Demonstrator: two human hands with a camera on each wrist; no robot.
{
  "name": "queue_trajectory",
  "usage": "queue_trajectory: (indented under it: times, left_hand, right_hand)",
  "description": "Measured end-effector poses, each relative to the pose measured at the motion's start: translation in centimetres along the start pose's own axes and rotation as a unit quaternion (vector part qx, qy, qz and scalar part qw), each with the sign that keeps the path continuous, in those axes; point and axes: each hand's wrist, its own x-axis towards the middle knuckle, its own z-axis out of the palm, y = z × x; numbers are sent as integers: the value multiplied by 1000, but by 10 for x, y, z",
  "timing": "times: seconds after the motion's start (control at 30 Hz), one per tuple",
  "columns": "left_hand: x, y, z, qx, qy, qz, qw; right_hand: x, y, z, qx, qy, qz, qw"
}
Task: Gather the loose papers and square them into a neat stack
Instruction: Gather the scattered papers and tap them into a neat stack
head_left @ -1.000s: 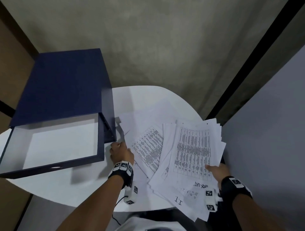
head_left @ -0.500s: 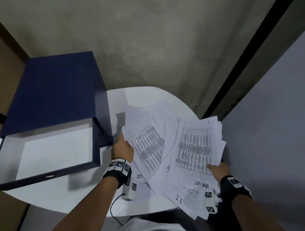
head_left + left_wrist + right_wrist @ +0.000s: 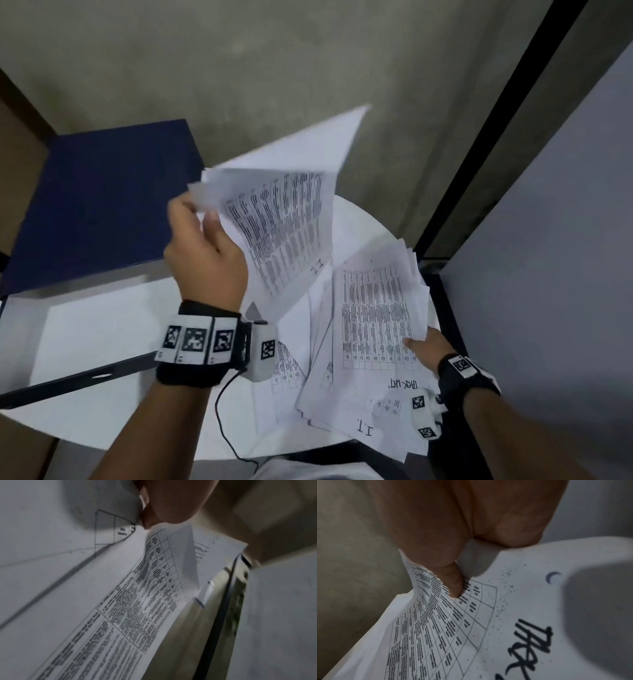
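Note:
My left hand [image 3: 202, 240] grips a bunch of printed sheets [image 3: 284, 222] by their left edge and holds them up above the round white table [image 3: 102, 428], tilted and fanned. In the left wrist view those lifted sheets [image 3: 120, 615] run away from my fingers [image 3: 171, 504]. A loose pile of printed papers [image 3: 373, 329] lies at the table's right side and hangs over its edge. My right hand [image 3: 424, 346] holds that pile at its right edge, thumb [image 3: 452, 582] pressed on the top sheet [image 3: 471, 628]; its other fingers are hidden beneath.
An open dark blue box file [image 3: 102, 205] with a white inside takes up the left of the table. A grey wall [image 3: 548, 274] stands close on the right, and a concrete floor [image 3: 274, 68] lies beyond the table. A black cable [image 3: 222, 411] hangs from my left wrist.
My left hand has taken hold of the left group of sheets and lifted them off the table, up and toward the right pile. The right hand has stayed on its pile.

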Motion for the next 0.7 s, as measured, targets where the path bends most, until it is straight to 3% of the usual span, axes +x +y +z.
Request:
queue_trajectory:
  times: [0.1,0.17,0.27,0.33,0.43,0.6,0.63,0.7]
  left_hand:
    - [5,-9,10,-42,-32,-71,996]
    - [-6,-30,29,-10,-108,-137,985]
    - [-42,-78,58,70,-245,-202,945]
    - [-71,-110,72,102,-312,-211,921]
    - [-105,-147,83,140,-368,-205,896]
    - [-133,-170,87,75,-518,-229,820]
    - [-135,-170,88,70,-521,-229,819]
    - [-137,-167,92,83,-481,-222,844]
  right_hand:
    - [-19,-15,3,-1,-16,14,1000]
    - [-22,-10,2,28,-23,25,999]
    - [-26,-6,-1,103,-31,41,993]
    - [-32,-13,2,117,-20,14,993]
    - [-33,-15,5,87,-57,-14,994]
    - [-34,-6,8,135,-54,26,989]
    - [-41,-11,8,154,-50,33,986]
    - [-45,-14,9,213,-52,56,974]
